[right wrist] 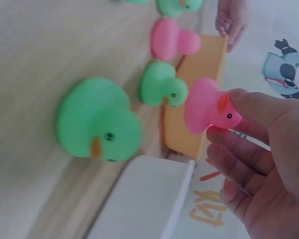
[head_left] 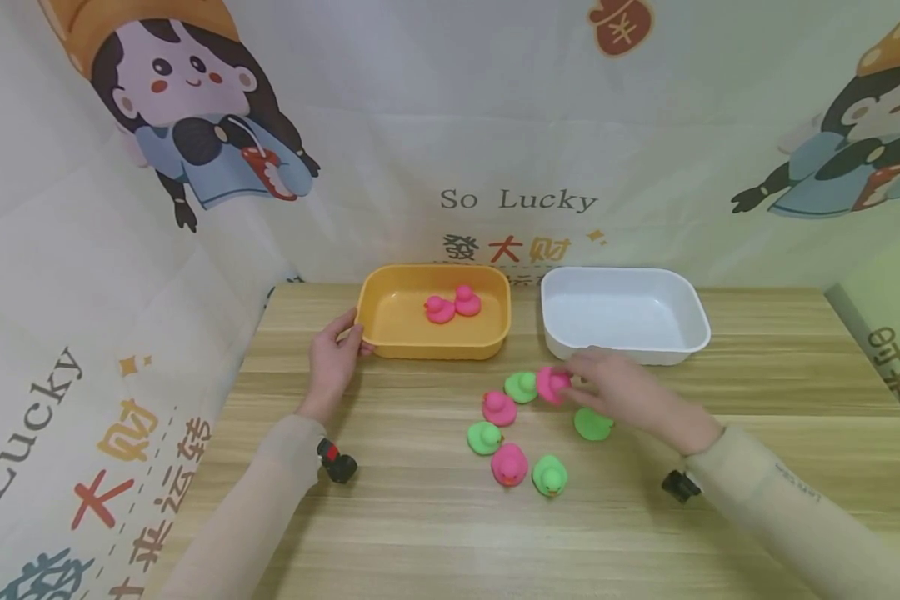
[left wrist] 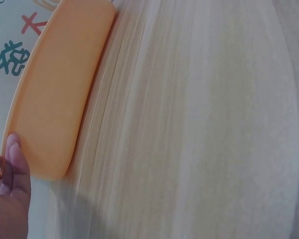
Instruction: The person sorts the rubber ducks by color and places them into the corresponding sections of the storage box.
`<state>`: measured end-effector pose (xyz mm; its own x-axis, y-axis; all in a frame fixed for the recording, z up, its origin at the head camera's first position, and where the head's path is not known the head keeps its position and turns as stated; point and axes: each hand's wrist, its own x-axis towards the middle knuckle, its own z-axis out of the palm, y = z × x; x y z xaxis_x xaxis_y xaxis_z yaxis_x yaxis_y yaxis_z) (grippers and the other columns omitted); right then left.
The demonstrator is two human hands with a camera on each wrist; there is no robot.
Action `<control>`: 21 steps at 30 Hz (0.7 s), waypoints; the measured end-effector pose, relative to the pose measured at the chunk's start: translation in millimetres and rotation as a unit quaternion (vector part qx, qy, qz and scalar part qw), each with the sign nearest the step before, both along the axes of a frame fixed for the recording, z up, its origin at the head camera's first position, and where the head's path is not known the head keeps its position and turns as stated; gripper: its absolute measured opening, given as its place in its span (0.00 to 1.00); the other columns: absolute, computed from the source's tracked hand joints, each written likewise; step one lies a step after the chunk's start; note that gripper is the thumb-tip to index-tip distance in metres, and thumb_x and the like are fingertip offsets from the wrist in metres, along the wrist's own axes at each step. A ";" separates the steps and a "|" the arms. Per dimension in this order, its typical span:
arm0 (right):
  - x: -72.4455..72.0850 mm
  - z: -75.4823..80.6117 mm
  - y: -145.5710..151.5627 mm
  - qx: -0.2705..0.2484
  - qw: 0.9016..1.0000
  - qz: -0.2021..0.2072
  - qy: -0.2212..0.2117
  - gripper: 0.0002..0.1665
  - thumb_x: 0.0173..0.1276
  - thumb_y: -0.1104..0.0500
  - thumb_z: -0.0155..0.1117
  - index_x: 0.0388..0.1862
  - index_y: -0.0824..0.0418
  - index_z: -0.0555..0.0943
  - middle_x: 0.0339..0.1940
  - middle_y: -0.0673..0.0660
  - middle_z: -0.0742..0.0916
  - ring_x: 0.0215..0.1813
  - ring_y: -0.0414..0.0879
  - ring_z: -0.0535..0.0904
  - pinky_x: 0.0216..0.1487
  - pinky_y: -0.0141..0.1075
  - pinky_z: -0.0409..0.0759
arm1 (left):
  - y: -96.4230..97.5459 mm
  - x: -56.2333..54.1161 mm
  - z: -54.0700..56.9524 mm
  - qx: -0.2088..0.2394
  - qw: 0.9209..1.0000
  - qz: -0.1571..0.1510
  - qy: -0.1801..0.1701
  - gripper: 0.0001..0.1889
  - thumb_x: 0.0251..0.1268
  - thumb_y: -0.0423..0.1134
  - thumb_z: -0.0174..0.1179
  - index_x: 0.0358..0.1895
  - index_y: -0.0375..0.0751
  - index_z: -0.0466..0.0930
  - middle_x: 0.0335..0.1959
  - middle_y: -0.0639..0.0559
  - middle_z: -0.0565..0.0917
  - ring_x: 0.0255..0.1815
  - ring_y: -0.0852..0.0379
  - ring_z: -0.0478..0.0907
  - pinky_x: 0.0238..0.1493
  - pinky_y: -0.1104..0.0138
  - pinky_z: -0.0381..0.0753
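Note:
My left hand [head_left: 333, 358] holds the left end of an orange plastic tub [head_left: 435, 352], its thumb and fingers at the rim. In the left wrist view that hand [left wrist: 12, 184] pinches the tub's wall [left wrist: 65, 74]. Two pink rubber ducks [head_left: 440, 310] lie inside the tub. Between the thumb and fingers of my right hand [head_left: 626, 392] is another pink rubber duck [head_left: 551, 384], its face showing in the right wrist view [right wrist: 204, 107]. A green rubber duck [head_left: 522, 387] is just left of it, and another green duck [head_left: 592, 424] lies below the right hand.
A white plastic tub [head_left: 622, 343] stands right of the orange one, with no ducks in it. More ducks rest on the wooden table [head_left: 420, 533]: pink ones [head_left: 509, 465] and green ones [head_left: 550, 476]. A printed cloth [head_left: 390, 125] hangs behind the table.

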<state>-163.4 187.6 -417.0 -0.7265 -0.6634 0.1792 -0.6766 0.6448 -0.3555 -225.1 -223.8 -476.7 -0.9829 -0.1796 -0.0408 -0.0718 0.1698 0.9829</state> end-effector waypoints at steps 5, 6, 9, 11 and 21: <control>-7.7 16.6 -6.3 0.003 1.000 -0.007 -0.006 0.12 0.73 0.57 0.72 0.50 0.60 0.87 0.38 0.50 0.88 0.42 0.48 0.84 0.45 0.43 0.86 | -0.5 -0.2 -0.5 -0.001 1.000 0.001 0.003 0.25 0.83 0.31 0.50 0.77 0.29 0.65 0.71 0.31 0.74 0.28 0.71 0.82 0.40 0.75 0.88; -9.6 20.5 -7.6 0.005 1.000 -0.010 -0.009 0.12 0.73 0.56 0.71 0.50 0.60 0.87 0.39 0.49 0.88 0.42 0.48 0.84 0.46 0.43 0.86 | -0.4 -0.4 -0.6 -0.002 1.000 0.002 0.004 0.25 0.82 0.31 0.50 0.77 0.29 0.65 0.71 0.31 0.74 0.28 0.70 0.82 0.40 0.75 0.88; -18.0 30.7 -12.5 0.014 1.000 -0.013 -0.009 0.13 0.73 0.56 0.71 0.52 0.60 0.87 0.41 0.51 0.88 0.44 0.49 0.84 0.48 0.44 0.86 | -0.1 -0.3 -0.6 -0.001 1.000 0.007 0.008 0.25 0.82 0.30 0.50 0.76 0.28 0.65 0.70 0.29 0.74 0.29 0.69 0.82 0.39 0.75 0.88; -24.6 37.2 -16.3 0.018 1.000 -0.009 -0.004 0.13 0.73 0.56 0.71 0.52 0.61 0.87 0.41 0.52 0.88 0.43 0.48 0.83 0.48 0.43 0.86 | -0.1 -0.5 -0.9 -0.001 1.000 0.009 0.008 0.25 0.81 0.30 0.50 0.76 0.27 0.65 0.70 0.29 0.74 0.29 0.68 0.82 0.39 0.75 0.88; -59.1 63.0 -50.0 0.052 0.999 0.008 -0.016 0.15 0.73 0.57 0.71 0.55 0.61 0.86 0.46 0.55 0.90 0.47 0.51 0.84 0.51 0.44 0.87 | -0.4 0.3 2.9 0.011 1.000 0.002 0.001 0.24 0.82 0.31 0.51 0.76 0.30 0.66 0.71 0.31 0.74 0.28 0.68 0.83 0.40 0.74 0.89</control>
